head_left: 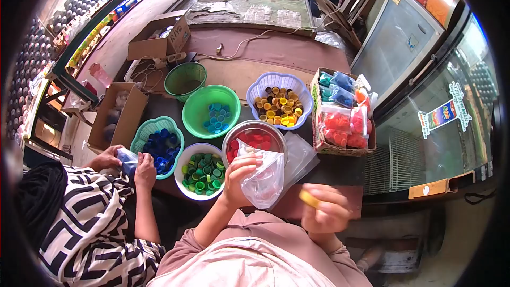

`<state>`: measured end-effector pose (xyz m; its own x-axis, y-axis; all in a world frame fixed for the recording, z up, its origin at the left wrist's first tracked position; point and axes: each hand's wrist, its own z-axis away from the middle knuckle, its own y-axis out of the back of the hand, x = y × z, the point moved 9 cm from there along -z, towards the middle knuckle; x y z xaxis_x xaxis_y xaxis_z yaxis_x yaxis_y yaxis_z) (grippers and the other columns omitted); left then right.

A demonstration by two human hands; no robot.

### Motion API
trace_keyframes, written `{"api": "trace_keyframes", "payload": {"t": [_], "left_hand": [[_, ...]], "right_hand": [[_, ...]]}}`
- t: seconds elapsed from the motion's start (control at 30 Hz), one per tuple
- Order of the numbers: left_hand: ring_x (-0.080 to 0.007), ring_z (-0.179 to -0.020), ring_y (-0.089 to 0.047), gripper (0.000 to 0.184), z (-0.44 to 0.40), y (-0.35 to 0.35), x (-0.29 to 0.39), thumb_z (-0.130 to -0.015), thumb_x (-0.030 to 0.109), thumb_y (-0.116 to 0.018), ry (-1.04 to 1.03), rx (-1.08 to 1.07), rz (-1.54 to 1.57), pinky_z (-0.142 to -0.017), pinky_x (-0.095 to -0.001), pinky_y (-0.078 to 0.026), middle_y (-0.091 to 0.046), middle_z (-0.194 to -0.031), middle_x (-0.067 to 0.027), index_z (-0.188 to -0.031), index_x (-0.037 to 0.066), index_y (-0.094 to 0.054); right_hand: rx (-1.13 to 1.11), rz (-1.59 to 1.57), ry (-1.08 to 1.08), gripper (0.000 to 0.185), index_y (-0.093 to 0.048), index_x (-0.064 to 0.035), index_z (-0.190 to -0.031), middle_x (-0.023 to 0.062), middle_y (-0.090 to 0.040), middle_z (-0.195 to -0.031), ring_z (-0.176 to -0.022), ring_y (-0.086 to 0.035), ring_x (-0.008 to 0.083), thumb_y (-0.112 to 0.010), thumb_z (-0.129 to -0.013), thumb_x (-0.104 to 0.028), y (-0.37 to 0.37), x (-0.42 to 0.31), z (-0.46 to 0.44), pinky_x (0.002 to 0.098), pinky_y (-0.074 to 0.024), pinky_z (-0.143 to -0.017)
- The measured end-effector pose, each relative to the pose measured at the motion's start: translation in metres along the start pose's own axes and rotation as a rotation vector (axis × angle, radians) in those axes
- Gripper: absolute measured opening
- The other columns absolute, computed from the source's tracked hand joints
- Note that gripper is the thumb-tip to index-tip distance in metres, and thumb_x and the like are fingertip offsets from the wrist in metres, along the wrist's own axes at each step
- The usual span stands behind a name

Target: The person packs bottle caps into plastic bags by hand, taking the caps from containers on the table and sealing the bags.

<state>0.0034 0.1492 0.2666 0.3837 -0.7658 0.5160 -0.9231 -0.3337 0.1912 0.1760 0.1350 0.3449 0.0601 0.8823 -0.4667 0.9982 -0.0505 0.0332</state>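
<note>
My left hand (239, 179) is closed on a clear plastic bag (264, 180), held upright over the near side of a metal bowl (227, 141) of red bottle caps (257, 139). Whether caps lie inside the bag I cannot tell. To its right, my right hand (329, 210), somewhat blurred, pinches a yellow bottle cap (308, 199) in front of my body. More clear plastic bags (300, 159) lie on the table beside the metal bowl. Behind it, a lavender basket (307, 87) holds yellow and brown caps (279, 107).
A white bowl (180, 180) of green caps and a teal basket (139, 134) of dark blue ones stand left. Green tubs (204, 98) are behind. A box (345, 151) of bagged caps stands right, near a glass-door fridge (396, 26). At left, a co-worker's hands (143, 172) hold a bag.
</note>
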Motion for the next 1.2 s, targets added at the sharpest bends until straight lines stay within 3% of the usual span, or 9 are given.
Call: {"api": "trace_keyframes", "payload": {"t": [0.1, 0.2, 0.3, 0.4, 0.53, 0.63, 0.8, 0.93, 1.2], "left_hand": [[-0.0292, -0.096, -0.055, 0.074, 0.002, -0.002, 0.002, -0.051, 0.011, -0.082, 0.020, 0.044, -0.011, -0.087, -0.0438, -0.045, -0.052, -0.103, -0.0148, -0.110, 0.006, -0.038], [-0.0296, -0.097, -0.055, 0.072, 0.008, -0.003, 0.001, -0.052, 0.012, -0.082, 0.032, 0.087, -0.001, -0.086, -0.0440, -0.045, -0.052, -0.104, -0.0142, -0.109, 0.006, -0.039], [-0.0286, -0.096, -0.054, 0.075, 0.008, -0.002, 0.001, -0.052, 0.014, -0.084, 0.011, 0.099, -0.028, -0.086, -0.0419, -0.045, -0.050, -0.103, -0.0133, -0.109, 0.007, -0.036], [-0.0257, -0.092, -0.053, 0.079, 0.008, 0.002, -0.003, -0.054, 0.021, -0.084, -0.021, 0.098, -0.100, -0.084, -0.0381, -0.046, -0.046, -0.100, -0.0123, -0.110, 0.009, -0.030], [-0.0272, -0.094, -0.054, 0.077, 0.008, 0.018, -0.021, -0.055, 0.017, -0.083, 0.076, 0.231, -0.075, -0.085, -0.0401, -0.047, -0.045, -0.102, -0.0148, -0.110, 0.007, -0.029], [-0.0260, -0.095, -0.051, 0.076, 0.022, 0.030, -0.046, -0.057, 0.020, -0.081, 0.193, 0.248, -0.152, -0.084, -0.0367, -0.045, -0.045, -0.101, -0.0150, -0.111, 0.006, -0.029], [-0.0278, -0.095, -0.049, 0.074, 0.033, 0.038, -0.066, -0.058, 0.017, -0.077, 0.341, 0.195, -0.206, -0.083, -0.0395, -0.043, -0.042, -0.102, -0.0169, -0.112, 0.005, -0.028], [-0.0267, -0.096, -0.048, 0.073, 0.062, 0.035, -0.092, -0.059, 0.019, -0.076, 0.587, 0.209, -0.030, -0.082, -0.0390, -0.045, -0.041, -0.103, -0.0161, -0.112, 0.005, -0.028], [-0.0292, -0.101, -0.048, 0.052, 0.051, 0.029, -0.125, -0.070, 0.020, -0.067, 0.642, 0.260, 0.137, -0.084, -0.0403, -0.044, -0.043, -0.109, -0.0151, -0.111, 0.006, -0.037]], "right_hand": [[-0.502, 0.276, 0.006, 0.025, -0.057, -0.0053, -0.099, 0.0196, -0.052, -0.112, -0.102, -0.056, 0.0308, -0.063, -0.080, -0.018, -0.042, 0.003, -0.007, 0.0400, -0.0488, -0.081], [-0.372, 0.146, -0.106, 0.029, -0.057, -0.0059, -0.101, 0.0202, -0.049, -0.115, -0.107, -0.052, 0.0317, -0.059, -0.082, -0.027, -0.020, 0.017, 0.008, 0.0419, -0.0440, -0.086], [-0.163, 0.161, -0.240, 0.026, -0.059, -0.0060, -0.097, 0.0180, -0.053, -0.105, -0.097, -0.055, 0.0314, -0.061, -0.080, -0.026, 0.012, 0.040, 0.028, 0.0401, -0.0438, -0.084], [-0.185, 0.311, -0.364, 0.020, -0.059, -0.0045, -0.094, 0.0149, -0.055, -0.097, -0.090, -0.056, 0.0294, -0.061, -0.078, -0.017, 0.025, 0.069, 0.045, 0.0367, -0.0444, -0.080], [-0.307, 0.314, -0.604, 0.018, -0.059, -0.0014, -0.092, 0.0135, -0.056, -0.095, -0.087, -0.056, 0.0273, -0.061, -0.074, -0.004, 0.011, 0.123, 0.071, 0.0337, -0.0444, -0.078], [-0.481, 0.321, -0.625, 0.019, -0.059, -0.0028, -0.092, 0.0131, -0.056, -0.092, -0.089, -0.056, 0.0287, -0.061, -0.073, -0.005, -0.010, 0.160, 0.092, 0.0352, -0.0453, -0.077], [-0.563, 0.293, -0.762, 0.021, -0.059, -0.0027, -0.092, 0.0140, -0.056, -0.090, -0.086, -0.057, 0.0305, -0.061, -0.071, -0.005, -0.030, 0.244, 0.118, 0.0360, -0.0456, -0.077], [-0.595, 0.404, -0.676, 0.019, -0.060, -0.0010, -0.088, 0.0137, -0.058, -0.085, -0.082, -0.058, 0.0272, -0.062, -0.070, -0.007, -0.046, 0.327, 0.123, 0.0344, -0.0470, -0.071], [-0.809, 0.652, -0.637, 0.025, -0.059, -0.0075, -0.092, 0.0103, -0.056, -0.092, -0.090, -0.055, 0.0279, -0.064, -0.067, -0.012, -0.104, 0.458, 0.112, 0.0389, -0.0442, -0.080]]}}
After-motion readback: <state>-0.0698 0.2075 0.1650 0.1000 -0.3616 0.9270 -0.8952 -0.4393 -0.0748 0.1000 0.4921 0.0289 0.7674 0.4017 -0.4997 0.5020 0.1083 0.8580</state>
